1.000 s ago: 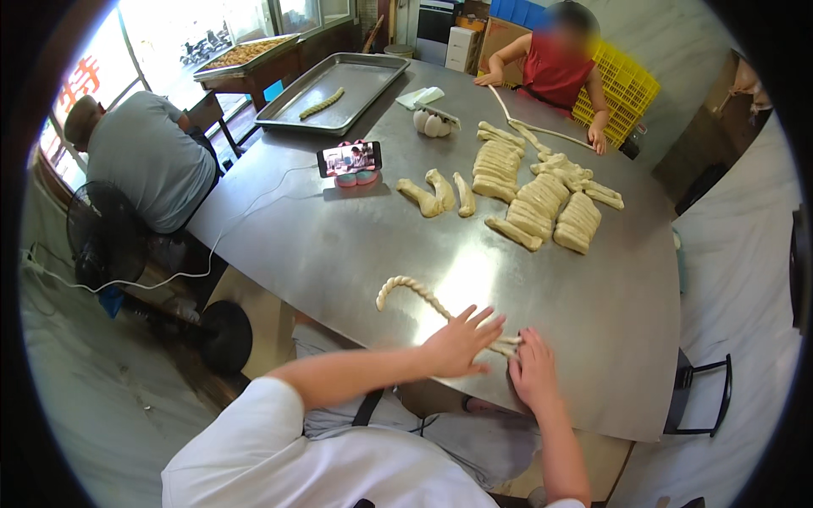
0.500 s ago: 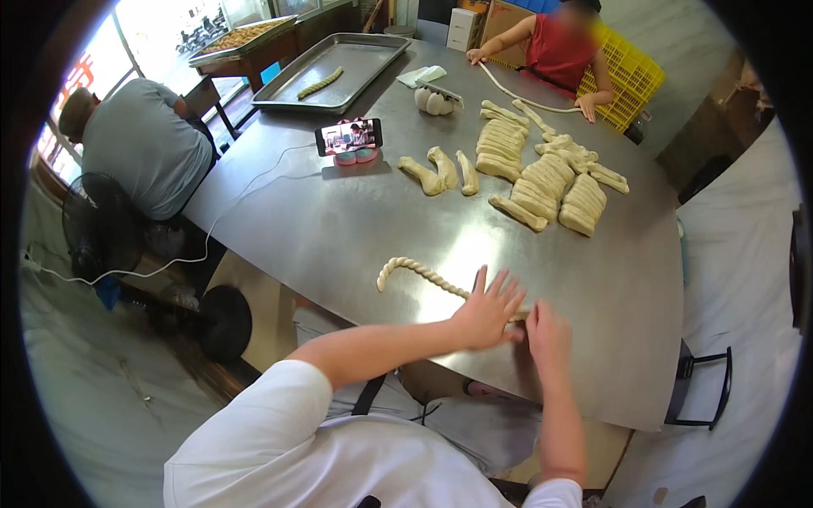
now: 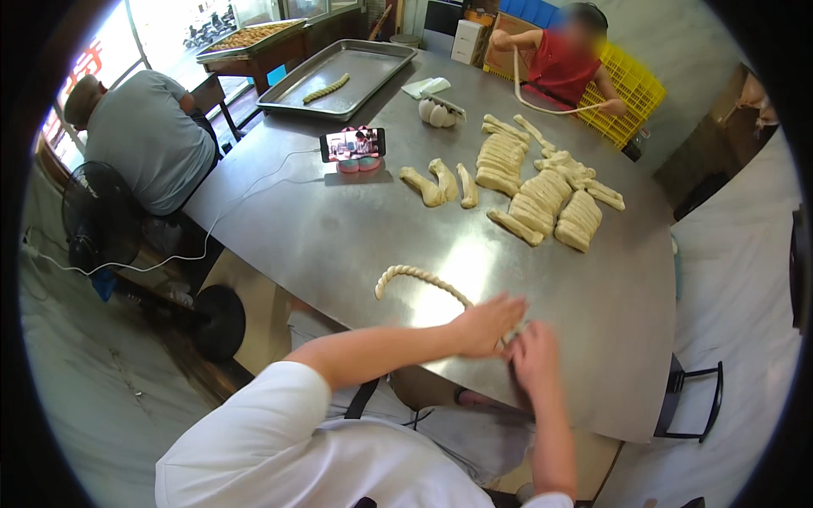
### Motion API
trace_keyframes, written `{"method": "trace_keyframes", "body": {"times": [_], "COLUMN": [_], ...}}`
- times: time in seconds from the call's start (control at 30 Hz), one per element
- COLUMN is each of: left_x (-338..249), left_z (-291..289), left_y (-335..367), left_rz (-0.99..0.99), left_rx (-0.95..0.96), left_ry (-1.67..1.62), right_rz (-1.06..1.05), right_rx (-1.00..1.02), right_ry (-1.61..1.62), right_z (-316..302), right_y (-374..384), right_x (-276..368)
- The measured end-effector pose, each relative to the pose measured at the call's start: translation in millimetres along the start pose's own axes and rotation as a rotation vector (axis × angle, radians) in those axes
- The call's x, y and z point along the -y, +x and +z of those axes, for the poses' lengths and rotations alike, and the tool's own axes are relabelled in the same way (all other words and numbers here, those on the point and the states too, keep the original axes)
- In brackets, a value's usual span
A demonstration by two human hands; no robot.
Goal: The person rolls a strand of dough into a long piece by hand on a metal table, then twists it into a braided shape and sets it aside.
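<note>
A twisted dough rope (image 3: 417, 271) lies on the steel table, its far-left end curled toward me. My left hand (image 3: 491, 325) lies flat over the rope with its fingers stretched out, slightly blurred. Just to the right, my right hand (image 3: 537, 354) has its fingers closed on the near-right end of the rope. A short bit of dough shows between the two hands, and the rest there is hidden beneath them.
Several dough strips (image 3: 542, 199) lie in rows toward the back right. A phone (image 3: 352, 145) on a stand, its white cable (image 3: 222, 217) and a metal tray (image 3: 373, 80) holding one twist are farther left. Across the table, a person in red (image 3: 559, 72) holds a long dough strand.
My left hand's fingers have gone from spread to held together, and my right hand has shifted slightly nearer. The person across has raised one end of their strand.
</note>
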State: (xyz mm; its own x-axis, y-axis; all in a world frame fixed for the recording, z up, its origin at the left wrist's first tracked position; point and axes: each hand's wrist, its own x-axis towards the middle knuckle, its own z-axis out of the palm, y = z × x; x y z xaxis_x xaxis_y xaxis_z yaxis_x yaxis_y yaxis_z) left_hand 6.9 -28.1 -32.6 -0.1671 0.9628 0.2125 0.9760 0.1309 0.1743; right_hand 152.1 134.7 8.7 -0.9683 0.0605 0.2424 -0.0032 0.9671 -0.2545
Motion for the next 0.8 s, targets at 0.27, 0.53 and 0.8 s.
{"method": "trace_keyframes", "body": {"times": [0.27,0.53,0.8], "left_x": [3,-27,-49], "left_z": [-14,-22,-20], "left_y": [31,19,-11], "left_rz": [-0.13,-0.159,-0.024], "left_rx": [-0.099,0.011,0.053], "left_ry": [-0.084,0.065,-0.035], "right_rz": [0.242,0.439,0.121], "right_rx": [0.002,0.142,0.042], "right_ry": [0.047,0.034,-0.075], "right_z": [2,-15,-18], "right_y": [18,22,-23], "right_x": [-18,2,12]}}
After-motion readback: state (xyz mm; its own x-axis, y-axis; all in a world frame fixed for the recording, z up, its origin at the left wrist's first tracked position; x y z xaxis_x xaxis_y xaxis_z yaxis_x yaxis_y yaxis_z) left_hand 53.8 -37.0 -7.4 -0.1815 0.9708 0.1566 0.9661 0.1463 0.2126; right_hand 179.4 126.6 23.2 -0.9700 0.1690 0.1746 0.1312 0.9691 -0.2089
